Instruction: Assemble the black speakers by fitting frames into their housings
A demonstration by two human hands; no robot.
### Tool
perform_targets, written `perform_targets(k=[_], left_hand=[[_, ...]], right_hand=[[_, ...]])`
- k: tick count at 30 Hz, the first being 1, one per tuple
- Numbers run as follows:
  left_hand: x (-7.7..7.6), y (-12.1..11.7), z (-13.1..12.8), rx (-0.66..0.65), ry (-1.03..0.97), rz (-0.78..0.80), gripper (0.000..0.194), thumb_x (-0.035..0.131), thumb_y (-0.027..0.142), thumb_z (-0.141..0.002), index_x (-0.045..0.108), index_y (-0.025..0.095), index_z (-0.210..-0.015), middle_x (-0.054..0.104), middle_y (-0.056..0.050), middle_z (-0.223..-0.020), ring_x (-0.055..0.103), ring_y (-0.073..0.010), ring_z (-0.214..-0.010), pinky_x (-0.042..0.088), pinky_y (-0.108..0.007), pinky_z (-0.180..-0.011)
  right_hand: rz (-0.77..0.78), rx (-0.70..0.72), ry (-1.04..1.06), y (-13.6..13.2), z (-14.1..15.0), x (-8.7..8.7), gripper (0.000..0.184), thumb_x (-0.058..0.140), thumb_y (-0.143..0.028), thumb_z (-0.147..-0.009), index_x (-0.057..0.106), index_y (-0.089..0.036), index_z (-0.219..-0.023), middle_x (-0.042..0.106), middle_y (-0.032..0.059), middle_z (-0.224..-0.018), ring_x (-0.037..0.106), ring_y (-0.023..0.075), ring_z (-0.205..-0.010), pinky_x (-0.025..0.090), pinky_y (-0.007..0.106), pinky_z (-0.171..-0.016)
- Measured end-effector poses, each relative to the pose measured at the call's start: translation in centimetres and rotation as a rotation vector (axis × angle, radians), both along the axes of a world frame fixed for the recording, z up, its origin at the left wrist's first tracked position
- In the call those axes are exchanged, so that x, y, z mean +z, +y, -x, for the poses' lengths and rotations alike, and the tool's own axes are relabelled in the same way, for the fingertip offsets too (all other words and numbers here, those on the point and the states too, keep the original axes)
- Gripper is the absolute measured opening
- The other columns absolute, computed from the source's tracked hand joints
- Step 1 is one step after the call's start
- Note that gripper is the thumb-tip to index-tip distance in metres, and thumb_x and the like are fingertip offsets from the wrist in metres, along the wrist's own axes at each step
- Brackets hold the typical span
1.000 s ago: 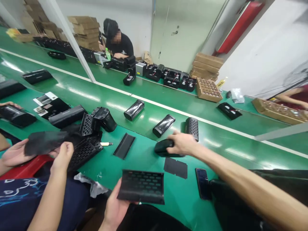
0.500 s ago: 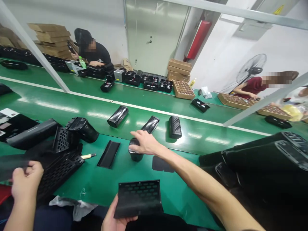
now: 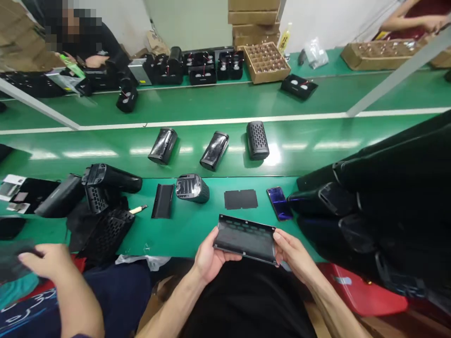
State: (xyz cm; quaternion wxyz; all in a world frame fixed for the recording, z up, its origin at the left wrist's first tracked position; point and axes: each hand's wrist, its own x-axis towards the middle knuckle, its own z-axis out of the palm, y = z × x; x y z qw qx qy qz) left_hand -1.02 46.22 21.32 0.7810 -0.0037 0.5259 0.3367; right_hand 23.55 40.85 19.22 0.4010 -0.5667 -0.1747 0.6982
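A black, curved, slotted plastic panel [image 3: 245,238] held at six o'clock.
The left hand [image 3: 213,253] and right hand [image 3: 291,249], half-curled, grip its opposite short ends; the hollow face tilts up, slots along the far side, pale spots on the rim. Toward eleven o'clock, a silver-grey rectangular box [image 3: 138,70] bears a yellow label [image 3: 142,81] too small to read.

Gripping w/ L hand [image 3: 207,256] & R hand [image 3: 294,253] at near middle, approx. level w/ each other, a bit apart. On L, w/ palm turned up, thumb pointing far right, fingers extended rightward underneath. On R, w/ thumb over top pointing far left & fingers tucked below, mostly hidden. Angled in from near left w/ L forearm [image 3: 172,300], near right w/ R forearm [image 3: 333,300], both bare.
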Motion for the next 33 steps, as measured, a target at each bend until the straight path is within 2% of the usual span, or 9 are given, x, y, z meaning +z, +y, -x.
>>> perform_targets(k=[2, 6, 10, 12, 15, 20, 29, 31, 33], left_hand=[[0.4, -0.1, -0.1, -0.053, -0.007, -0.003, 0.038, 0.054, 0.039, -0.101, 0.071, 0.006, -0.105, 0.078, -0.017, -0.094, 0.075, -0.0293, -0.075, 0.066, -0.047, -0.066], [0.4, -0.3, 0.7, -0.155, -0.018, -0.040, 0.038, 0.056, 0.040, -0.100, 0.070, 0.006, -0.108, 0.077, -0.017, -0.095, 0.075, -0.0293, -0.076, 0.067, -0.046, -0.067], [-0.1, -0.1, 1.5, -0.220, 0.015, -0.119, 0.037, 0.070, 0.043, -0.091, 0.066, 0.012, -0.111, 0.071, -0.007, -0.079, 0.069, -0.0208, -0.058, 0.061, -0.033, -0.046], [-0.2, 0.0, 1.7, -0.257, 0.054, -0.180, 0.043, 0.074, 0.044, -0.086, 0.062, 0.018, -0.118, 0.067, -0.001, -0.078, 0.066, -0.0177, -0.051, 0.055, -0.027, -0.038], [-0.1, 0.0, 1.7, -0.326, 0.108, -0.237, 0.050, 0.076, 0.047, -0.085, 0.058, 0.022, -0.124, 0.065, 0.001, -0.079, 0.062, -0.0134, -0.045, 0.050, -0.022, -0.033], [-0.3, -0.2, 1.6, -0.369, 0.131, -0.266, 0.050, 0.076, 0.049, -0.085, 0.058, 0.020, -0.122, 0.063, 0.003, -0.072, 0.058, -0.0113, -0.039, 0.045, -0.019, -0.033], [-0.7, 0.0, 1.9, -0.433, 0.176, -0.268, 0.051, 0.075, 0.054, -0.085, 0.058, 0.020, -0.119, 0.063, 0.003, -0.072, 0.057, -0.0118, -0.040, 0.044, -0.020, -0.034], [-0.8, 0.1, 1.9, -0.444, 0.172, -0.285, 0.052, 0.075, 0.055, -0.085, 0.058, 0.020, -0.119, 0.062, 0.004, -0.070, 0.056, -0.0113, -0.040, 0.044, -0.020, -0.035], [-0.9, 0.2, 1.9, -0.473, 0.159, -0.308, 0.051, 0.074, 0.056, -0.087, 0.057, 0.020, -0.120, 0.062, 0.004, -0.068, 0.056, -0.0119, -0.040, 0.044, -0.020, -0.037]], right_hand=[[-0.021, 0.015, -0.002, -0.3, 0.2, -0.2, 0.048, 0.076, -0.066, -0.085, 0.060, -0.021, -0.085, 0.058, -0.0033, -0.055, 0.054, 0.0123, -0.045, 0.049, 0.024, -0.045], [-0.027, 0.006, -0.042, -0.7, 0.1, -0.8, 0.049, 0.073, -0.068, -0.086, 0.054, -0.022, -0.079, 0.056, -0.0046, -0.053, 0.050, 0.0109, -0.043, 0.043, 0.023, -0.044], [0.025, 0.069, -0.049, -0.7, 0.1, -0.9, 0.053, 0.074, -0.072, -0.081, 0.054, -0.023, -0.078, 0.049, -0.0065, -0.051, 0.042, 0.0105, -0.042, 0.036, 0.023, -0.043], [0.046, 0.093, -0.055, -0.6, 0.2, -0.7, 0.055, 0.073, -0.074, -0.080, 0.054, -0.023, -0.076, 0.045, -0.0075, -0.052, 0.038, 0.0099, -0.043, 0.034, 0.024, -0.044], [0.061, 0.097, -0.099, -0.5, 0.2, -0.5, 0.057, 0.073, -0.076, -0.079, 0.052, -0.023, -0.073, 0.040, -0.0078, -0.053, 0.035, 0.0102, -0.045, 0.033, 0.024, -0.044], [0.075, 0.161, -0.146, -0.5, 0.2, 0.1, 0.053, 0.074, -0.072, -0.080, 0.057, -0.022, -0.077, 0.049, -0.0053, -0.058, 0.039, 0.0108, -0.047, 0.033, 0.023, -0.045], [0.092, 0.217, -0.257, -0.5, -0.1, 0.6, 0.057, 0.069, -0.074, -0.082, 0.047, -0.024, -0.070, 0.039, -0.0082, -0.055, 0.035, 0.0093, -0.044, 0.029, 0.024, -0.045], [0.091, 0.200, -0.322, -0.3, 0.0, 0.4, 0.054, 0.071, -0.074, -0.080, 0.051, -0.024, -0.074, 0.041, -0.0072, -0.056, 0.041, 0.0121, -0.048, 0.033, 0.025, -0.047], [0.077, 0.138, -0.413, 0.2, 0.3, -0.1, 0.052, 0.078, -0.071, -0.073, 0.063, -0.024, -0.091, 0.054, -0.0025, -0.067, 0.055, 0.0183, -0.062, 0.042, 0.028, -0.055]])
